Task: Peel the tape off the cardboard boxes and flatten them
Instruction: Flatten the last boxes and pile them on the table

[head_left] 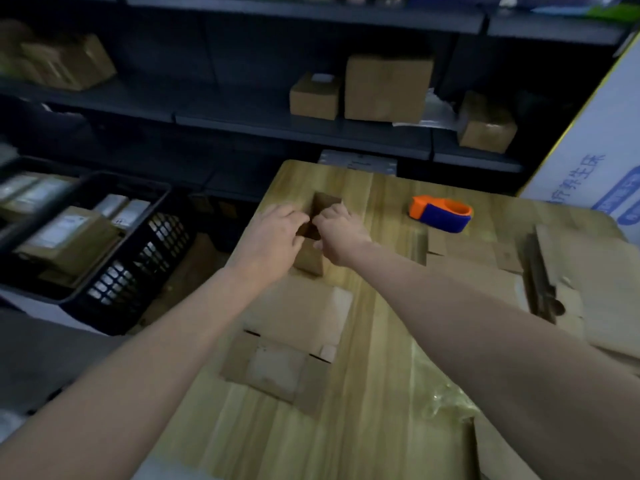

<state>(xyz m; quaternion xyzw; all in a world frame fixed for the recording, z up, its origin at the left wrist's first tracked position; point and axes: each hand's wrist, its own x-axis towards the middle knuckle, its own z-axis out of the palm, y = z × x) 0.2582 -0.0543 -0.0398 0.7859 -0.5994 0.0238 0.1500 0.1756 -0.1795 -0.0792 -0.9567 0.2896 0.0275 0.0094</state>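
Note:
A small brown cardboard box point(310, 259) stands on the wooden table point(377, 393) near its far left part, top flaps up. My left hand point(273, 237) grips its left flap and my right hand point(341, 237) grips its right flap, the two hands almost touching over the opening. The box's inside is mostly hidden by my fingers. A flattened cardboard box point(294, 337) lies on the table just in front of it. More flattened cardboard point(568, 292) lies at the right. Any tape on the small box is too blurred to tell.
An orange and blue tape dispenser point(441, 213) sits at the table's far right. Crumpled clear tape point(446, 400) lies near my right forearm. A black crate point(114, 271) of parcels stands left of the table. Dark shelves point(311, 128) behind hold several boxes. A white carton point(602, 161) stands at right.

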